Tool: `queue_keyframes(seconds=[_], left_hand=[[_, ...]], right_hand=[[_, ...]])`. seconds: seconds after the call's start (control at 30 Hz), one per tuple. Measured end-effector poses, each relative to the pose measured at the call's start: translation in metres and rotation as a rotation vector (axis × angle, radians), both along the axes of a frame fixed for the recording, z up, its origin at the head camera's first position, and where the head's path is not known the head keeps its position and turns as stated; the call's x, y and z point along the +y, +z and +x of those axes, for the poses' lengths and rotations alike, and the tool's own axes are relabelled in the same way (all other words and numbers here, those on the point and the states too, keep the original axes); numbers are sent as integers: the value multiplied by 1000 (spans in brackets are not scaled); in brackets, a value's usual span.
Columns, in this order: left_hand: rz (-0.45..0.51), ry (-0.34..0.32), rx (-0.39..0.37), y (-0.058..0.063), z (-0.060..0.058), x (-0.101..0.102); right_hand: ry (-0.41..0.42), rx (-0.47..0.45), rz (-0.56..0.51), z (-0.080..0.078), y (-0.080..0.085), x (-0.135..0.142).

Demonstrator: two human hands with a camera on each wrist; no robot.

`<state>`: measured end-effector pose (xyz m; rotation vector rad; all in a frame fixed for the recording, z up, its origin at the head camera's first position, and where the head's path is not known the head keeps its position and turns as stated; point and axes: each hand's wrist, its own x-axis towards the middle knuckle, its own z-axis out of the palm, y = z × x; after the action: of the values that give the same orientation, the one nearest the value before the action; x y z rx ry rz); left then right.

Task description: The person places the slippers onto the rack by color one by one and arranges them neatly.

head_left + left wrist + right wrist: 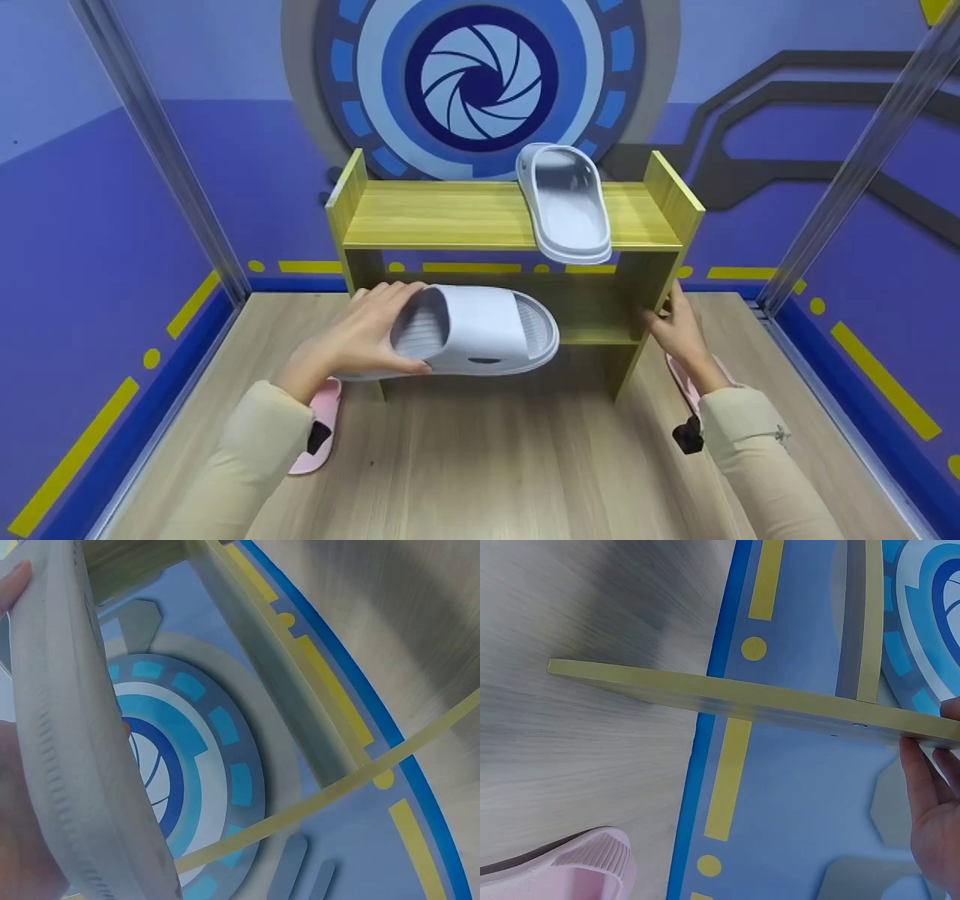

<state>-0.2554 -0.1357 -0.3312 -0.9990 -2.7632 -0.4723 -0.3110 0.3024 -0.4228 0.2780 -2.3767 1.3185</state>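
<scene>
A light grey slide slipper (486, 324) hangs sideways in front of the wooden shoe rack (439, 216), its toe pointing right. My left hand (367, 330) grips it by the heel end, thumb on the near edge and fingers on the far one. The slipper's side (67, 735) fills the left of the left wrist view. My right hand (679, 334) holds the rack's right side panel (780, 701), with the thumb on the inner face and fingers outside. A matching grey slipper (574, 214) rests on the top board, right of centre, its open heel end toward me.
One pink slipper (326, 431) lies on the wooden floor (495, 465) beneath my left forearm. Another pink slipper (592, 870) lies right of the rack, partly behind my right wrist. A patterned blue wall (247, 172) stands behind the rack.
</scene>
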Motion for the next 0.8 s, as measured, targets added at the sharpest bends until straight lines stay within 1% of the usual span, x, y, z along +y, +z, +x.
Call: queue_keyframes(seconds=[0.1, 0.23, 0.33, 0.47, 0.6, 0.8], left_hand=[[1, -1, 11, 3, 1, -1], [4, -2, 23, 9, 1, -2], [1, 7, 20, 16, 3, -3], [-6, 35, 7, 27, 4, -2], [-11, 43, 18, 36, 6, -2], [-15, 29, 78, 47, 9, -6]], right_hand=[[0, -1, -10, 2, 3, -2], [11, 1, -19, 14, 16, -11], [10, 2, -20, 22, 25, -18], [-6, -8, -14, 26, 28, -20], [-4, -10, -11, 23, 26, -18], [-10, -39, -2, 6, 8, -4]])
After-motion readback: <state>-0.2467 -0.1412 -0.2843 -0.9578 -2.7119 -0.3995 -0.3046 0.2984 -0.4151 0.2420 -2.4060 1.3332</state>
